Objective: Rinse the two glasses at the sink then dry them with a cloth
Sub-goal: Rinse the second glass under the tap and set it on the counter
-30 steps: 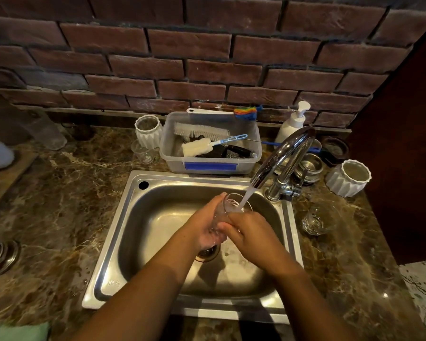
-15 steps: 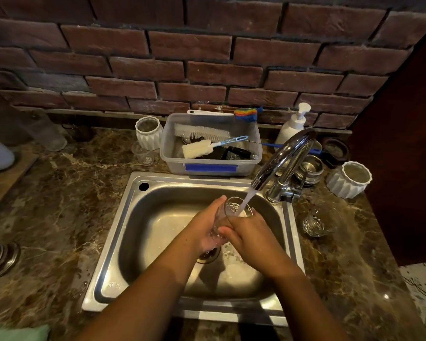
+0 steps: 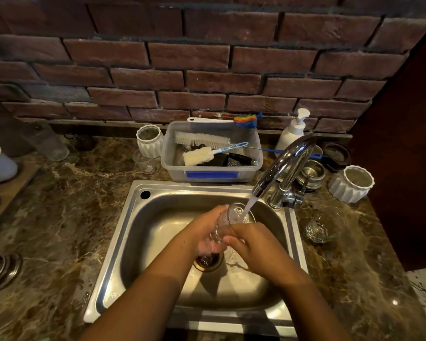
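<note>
A clear glass (image 3: 234, 215) is held tilted over the steel sink (image 3: 138, 232), its mouth under the water running from the chrome tap (image 3: 284, 163). My left hand (image 3: 204, 235) wraps its left side and base. My right hand (image 3: 251, 244) grips it from the right, just below the rim. A second clear glass (image 3: 320, 226) stands on the marble counter right of the sink, beside the tap base. No cloth shows in this frame.
A plastic tub (image 3: 212, 172) of brushes sits behind the sink. A soap pump bottle (image 3: 292, 130), steel bowls (image 3: 310, 173) and a white ribbed cup (image 3: 352, 183) stand at the right; another ribbed cup (image 3: 149, 140) and a small glass (image 3: 145, 162) at the left. Brick wall behind.
Both hands keep hold of the glass under the stream; they have shifted only slightly. The view has dipped a little.
</note>
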